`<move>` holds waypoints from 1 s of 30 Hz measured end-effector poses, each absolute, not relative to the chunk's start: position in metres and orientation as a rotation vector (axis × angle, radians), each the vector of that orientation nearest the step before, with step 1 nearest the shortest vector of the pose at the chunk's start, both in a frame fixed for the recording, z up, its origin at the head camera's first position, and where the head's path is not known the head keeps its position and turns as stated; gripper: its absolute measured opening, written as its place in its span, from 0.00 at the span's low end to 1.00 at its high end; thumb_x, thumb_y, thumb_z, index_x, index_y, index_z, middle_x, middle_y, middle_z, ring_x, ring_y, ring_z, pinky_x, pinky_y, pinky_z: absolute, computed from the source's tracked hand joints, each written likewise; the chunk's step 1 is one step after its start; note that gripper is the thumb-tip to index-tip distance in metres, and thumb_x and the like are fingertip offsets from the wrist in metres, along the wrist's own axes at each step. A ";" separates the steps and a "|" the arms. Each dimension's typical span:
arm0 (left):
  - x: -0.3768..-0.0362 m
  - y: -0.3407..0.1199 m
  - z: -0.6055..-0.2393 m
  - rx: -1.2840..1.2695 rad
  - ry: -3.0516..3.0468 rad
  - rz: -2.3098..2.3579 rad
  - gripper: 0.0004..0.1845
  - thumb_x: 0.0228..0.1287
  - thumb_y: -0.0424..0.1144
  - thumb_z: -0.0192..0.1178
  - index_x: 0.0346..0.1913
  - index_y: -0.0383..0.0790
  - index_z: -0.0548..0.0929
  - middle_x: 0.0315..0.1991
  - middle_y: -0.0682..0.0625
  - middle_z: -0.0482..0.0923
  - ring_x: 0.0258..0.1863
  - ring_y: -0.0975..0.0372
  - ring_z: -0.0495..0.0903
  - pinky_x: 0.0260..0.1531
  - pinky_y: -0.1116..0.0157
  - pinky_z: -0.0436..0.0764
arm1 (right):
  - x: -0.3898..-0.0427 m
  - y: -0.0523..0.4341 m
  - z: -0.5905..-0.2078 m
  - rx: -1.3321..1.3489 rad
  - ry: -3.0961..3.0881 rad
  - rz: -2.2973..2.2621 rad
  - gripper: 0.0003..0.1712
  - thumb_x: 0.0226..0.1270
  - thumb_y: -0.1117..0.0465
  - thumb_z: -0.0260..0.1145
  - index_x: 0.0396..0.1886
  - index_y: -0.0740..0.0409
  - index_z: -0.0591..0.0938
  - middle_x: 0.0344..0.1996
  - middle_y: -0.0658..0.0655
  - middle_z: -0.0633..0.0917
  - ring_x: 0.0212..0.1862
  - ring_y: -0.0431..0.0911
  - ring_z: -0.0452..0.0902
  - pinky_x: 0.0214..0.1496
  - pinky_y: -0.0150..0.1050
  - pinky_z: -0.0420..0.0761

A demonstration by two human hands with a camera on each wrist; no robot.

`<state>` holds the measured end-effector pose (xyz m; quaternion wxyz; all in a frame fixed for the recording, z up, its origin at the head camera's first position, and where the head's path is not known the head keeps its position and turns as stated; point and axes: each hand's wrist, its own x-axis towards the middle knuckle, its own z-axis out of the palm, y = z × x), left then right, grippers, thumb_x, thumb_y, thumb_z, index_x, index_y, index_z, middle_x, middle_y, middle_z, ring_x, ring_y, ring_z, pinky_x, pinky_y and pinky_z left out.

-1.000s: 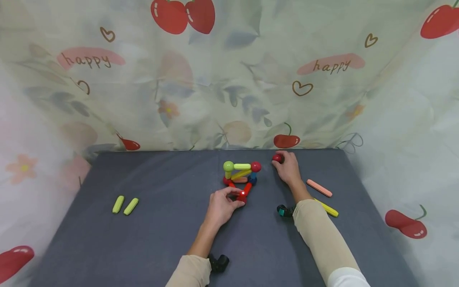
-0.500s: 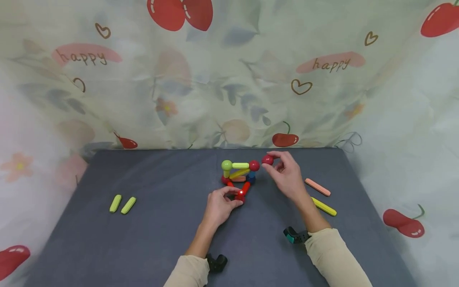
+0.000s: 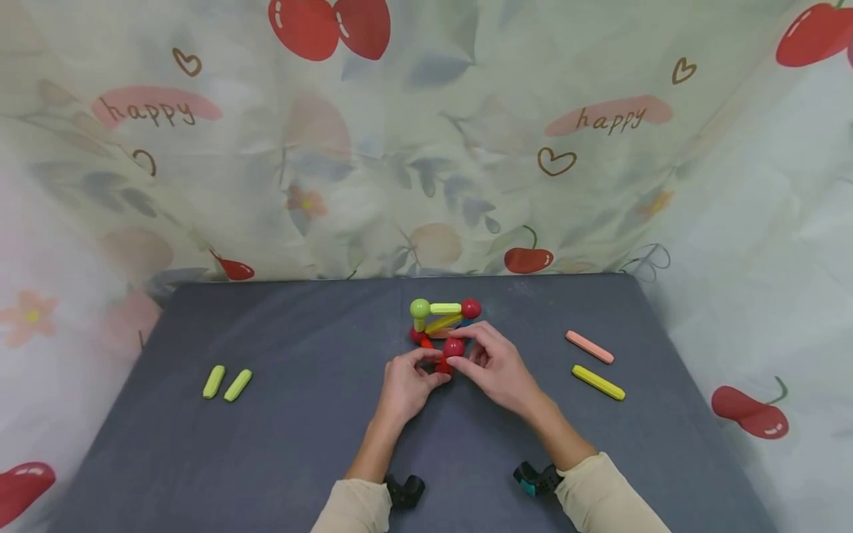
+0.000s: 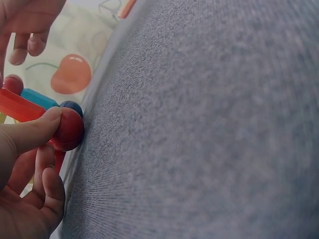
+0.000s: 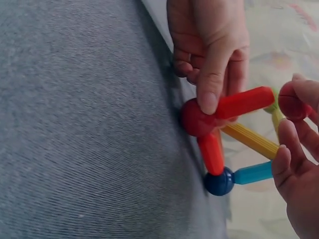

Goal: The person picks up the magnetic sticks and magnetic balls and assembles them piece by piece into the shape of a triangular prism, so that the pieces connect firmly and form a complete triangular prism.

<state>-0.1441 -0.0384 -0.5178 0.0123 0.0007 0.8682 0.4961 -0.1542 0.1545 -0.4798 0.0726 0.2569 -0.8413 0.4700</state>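
Observation:
My left hand (image 3: 408,383) pinches a red ball (image 5: 195,118) at the near corner of a frame of toy building sticks and balls. From this ball a red stick (image 5: 246,102) stands upright. My right hand (image 3: 503,374) pinches another red ball (image 3: 454,347) between thumb and fingers, close to the stick's top end; in the right wrist view a small gap shows there. Behind, the frame has a green ball (image 3: 420,309), a light green top stick (image 3: 445,308), a red ball (image 3: 471,309) and a yellow stick (image 5: 251,140). A dark blue ball (image 5: 219,181) carries a blue stick (image 5: 252,172).
Two light green sticks (image 3: 214,382) lie on the left of the dark grey tabletop (image 3: 300,444). A pink stick (image 3: 589,347) and a yellow stick (image 3: 598,383) lie on the right. A printed curtain (image 3: 373,148) hangs behind the table.
My right hand has carried its red ball from the back right toward me and left, to the upright red stick. My left hand has stayed at the near corner.

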 end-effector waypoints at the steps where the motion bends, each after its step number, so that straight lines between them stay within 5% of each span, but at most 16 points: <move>1: -0.144 -0.038 -0.518 0.000 2.708 1.547 0.19 0.54 0.44 0.79 0.50 0.51 0.89 0.42 0.54 0.90 0.21 0.66 0.76 0.22 0.69 0.75 | -0.154 0.154 -0.480 0.779 -2.535 1.408 0.24 0.64 0.56 0.75 0.59 0.48 0.82 0.46 0.49 0.81 0.31 0.37 0.74 0.34 0.30 0.78; 14: -0.144 -0.040 -0.512 0.031 2.699 1.582 0.20 0.54 0.42 0.79 0.50 0.48 0.89 0.41 0.50 0.89 0.21 0.67 0.76 0.22 0.70 0.76 | -0.150 0.153 -0.479 0.773 -2.614 1.403 0.29 0.64 0.53 0.75 0.65 0.50 0.80 0.49 0.49 0.81 0.31 0.36 0.75 0.33 0.31 0.79; 21: -0.170 -0.070 -0.499 -0.118 2.781 1.537 0.14 0.55 0.37 0.77 0.44 0.45 0.87 0.40 0.50 0.89 0.32 0.62 0.84 0.34 0.62 0.82 | -0.145 0.154 -0.496 0.589 -2.755 1.364 0.29 0.61 0.51 0.78 0.60 0.50 0.78 0.47 0.55 0.82 0.31 0.34 0.76 0.34 0.30 0.79; 26: -0.198 -0.081 -0.504 -0.003 2.740 1.476 0.23 0.61 0.42 0.74 0.59 0.45 0.83 0.55 0.48 0.86 0.50 0.55 0.85 0.51 0.54 0.84 | -0.142 0.141 -0.510 0.474 -2.850 1.220 0.24 0.60 0.48 0.78 0.50 0.49 0.79 0.42 0.52 0.82 0.30 0.35 0.73 0.35 0.30 0.77; 30: -0.208 -0.077 -0.506 0.094 2.700 1.398 0.22 0.64 0.45 0.72 0.60 0.45 0.83 0.54 0.46 0.86 0.51 0.54 0.85 0.53 0.52 0.83 | -0.141 0.133 -0.514 0.416 -2.862 1.096 0.22 0.58 0.47 0.79 0.46 0.49 0.80 0.37 0.53 0.80 0.30 0.37 0.70 0.34 0.30 0.74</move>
